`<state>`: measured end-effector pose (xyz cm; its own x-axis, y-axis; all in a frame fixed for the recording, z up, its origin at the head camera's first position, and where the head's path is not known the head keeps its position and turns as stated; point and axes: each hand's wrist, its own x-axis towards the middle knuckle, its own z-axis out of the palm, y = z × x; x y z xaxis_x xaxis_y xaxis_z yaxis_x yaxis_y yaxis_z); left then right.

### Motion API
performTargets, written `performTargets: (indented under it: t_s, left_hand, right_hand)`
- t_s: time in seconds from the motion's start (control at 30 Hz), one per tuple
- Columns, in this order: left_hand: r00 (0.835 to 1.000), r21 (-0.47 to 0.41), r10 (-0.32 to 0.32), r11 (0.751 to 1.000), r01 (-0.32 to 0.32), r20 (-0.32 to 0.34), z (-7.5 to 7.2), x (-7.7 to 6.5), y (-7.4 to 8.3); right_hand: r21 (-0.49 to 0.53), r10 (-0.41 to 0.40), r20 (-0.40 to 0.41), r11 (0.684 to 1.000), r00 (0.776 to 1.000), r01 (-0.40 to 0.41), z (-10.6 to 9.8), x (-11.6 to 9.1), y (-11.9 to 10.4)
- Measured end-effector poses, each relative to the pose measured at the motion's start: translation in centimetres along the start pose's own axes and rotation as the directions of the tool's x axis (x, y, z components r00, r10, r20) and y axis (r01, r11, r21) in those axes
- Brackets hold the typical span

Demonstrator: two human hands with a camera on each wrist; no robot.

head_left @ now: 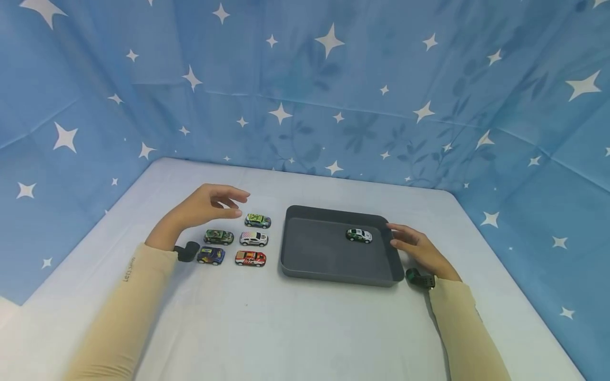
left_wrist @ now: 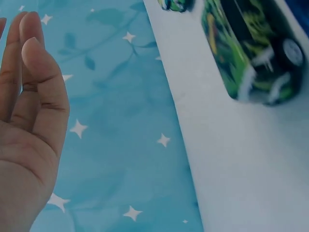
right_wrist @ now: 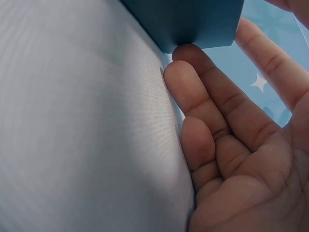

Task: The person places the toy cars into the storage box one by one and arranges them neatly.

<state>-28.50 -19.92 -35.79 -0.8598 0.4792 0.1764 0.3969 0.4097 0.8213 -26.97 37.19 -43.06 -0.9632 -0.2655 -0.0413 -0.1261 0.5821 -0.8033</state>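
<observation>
I can see one little white and green car [head_left: 359, 236] in the grey tray [head_left: 314, 243], close to its right edge. I think that one is done.

Five more look left to do, all on the table [head_left: 267, 328]. The yellow-green car [head_left: 258, 220], the white checked car [head_left: 254, 238] and the red car [head_left: 250, 258] sit near the tray's left edge. The dark green car [head_left: 218, 236] and the blue car [head_left: 211, 255] are nearer the table's left edge.

The left hand [head_left: 205, 206] hangs over the table with bent, loose fingers and nothing in them. The right hand [head_left: 424, 251] rests its loose fingers on the tray's right edge.
</observation>
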Motion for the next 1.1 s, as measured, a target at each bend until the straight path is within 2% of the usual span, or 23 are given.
performTargets:
  t_s: [0.3,0.63,0.8,1.1]
  left_hand:
    - [0.999,-0.01,-0.05,0.999,0.05,-0.009,-1.1,-1.0,-1.6]
    - [0.995,0.013,-0.1,0.995,0.1,-0.029,-1.5,-1.4,-3.3]
    - [0.99,-0.009,-0.137,0.991,0.137,-0.01,-1.3,-1.4,-4.2]
    - [0.983,0.024,-0.183,0.983,0.182,0.021,-1.1,-1.7,-5.1]
  right_hand:
    - [0.025,-0.025,0.005,0.999,1.0,0.025,0.2,0.0,0.2]
    - [0.029,-0.02,0.013,0.999,1.0,0.019,0.2,-0.1,-0.1]
    - [0.016,-0.023,0.021,1.0,1.0,0.023,0.0,-0.2,-0.3]
    - [0.001,-0.032,0.02,0.999,0.999,0.032,-0.1,-0.4,-0.3]
